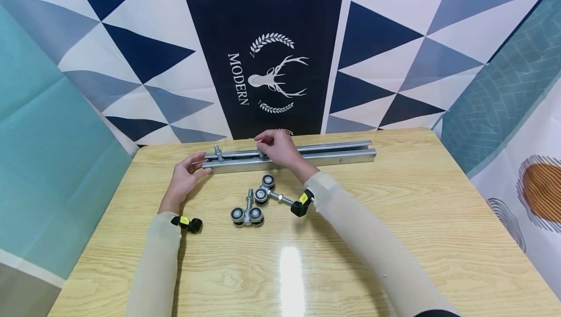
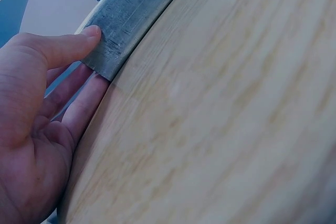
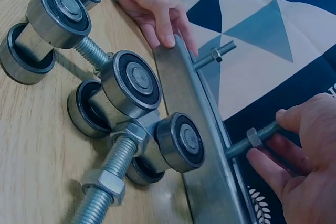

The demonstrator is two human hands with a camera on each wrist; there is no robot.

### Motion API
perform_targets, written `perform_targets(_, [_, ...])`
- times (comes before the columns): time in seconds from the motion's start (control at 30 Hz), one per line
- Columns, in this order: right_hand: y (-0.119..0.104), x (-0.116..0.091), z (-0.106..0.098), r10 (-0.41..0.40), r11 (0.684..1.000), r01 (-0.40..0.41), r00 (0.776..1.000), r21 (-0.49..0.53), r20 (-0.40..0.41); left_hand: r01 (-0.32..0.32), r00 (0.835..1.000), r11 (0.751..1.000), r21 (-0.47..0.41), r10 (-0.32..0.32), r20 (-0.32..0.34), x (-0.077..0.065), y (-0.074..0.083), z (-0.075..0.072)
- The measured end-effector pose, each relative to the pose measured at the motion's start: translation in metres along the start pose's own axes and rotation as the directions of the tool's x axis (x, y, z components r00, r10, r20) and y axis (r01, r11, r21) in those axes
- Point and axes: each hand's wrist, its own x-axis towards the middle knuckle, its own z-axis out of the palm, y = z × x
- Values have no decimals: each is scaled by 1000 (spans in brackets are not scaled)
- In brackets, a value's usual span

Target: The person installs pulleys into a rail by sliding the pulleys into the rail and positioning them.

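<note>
A metal C-shaped rail (image 1: 324, 158) lies along the back of the wooden table, its slot facing up. My left hand (image 1: 183, 178) grips its left end, thumb on the near wall and fingers at the end and far side, as the left wrist view shows. A threaded bolt with a nut (image 3: 216, 54) sticks up from the slot near that hand. Further right along the rail, my right hand (image 1: 280, 147) pinches a second upright bolt (image 3: 254, 137) between thumb and fingers. What the bolts join to inside the rail is hidden.
Two roller trolleys lie in front of the rail: one trolley (image 1: 247, 214) with its bolt pointing back, another trolley (image 1: 265, 190) with its bolt toward my right wrist. The patterned cloth (image 1: 280, 64) hangs behind the table's (image 1: 394, 210) back edge.
</note>
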Motion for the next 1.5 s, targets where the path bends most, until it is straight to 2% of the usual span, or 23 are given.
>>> perform_targets(0.43, [2,-12,-16,-29,999,29,1000,-27,5,-16,1000,1000,-15,16,15,-2,-2,-1])
perform_targets(0.73, [10,-35,-24,-80,996,81,997,-37,15,-5,1000,1000,2,5,9,-3,-2,-2])
perform_targets(1.03, [20,-62,-30,-108,992,112,992,-65,71,-6,1000,1000,-1,6,6,-3,-1,-1])
perform_targets(1.3, [22,-83,-33,-93,986,110,987,-122,132,-1,1000,1000,-14,1,7,-2,0,0])
perform_targets(1.5, [28,-93,-36,-46,985,67,990,-161,131,-4,1000,1000,-25,4,11,-2,1,2])
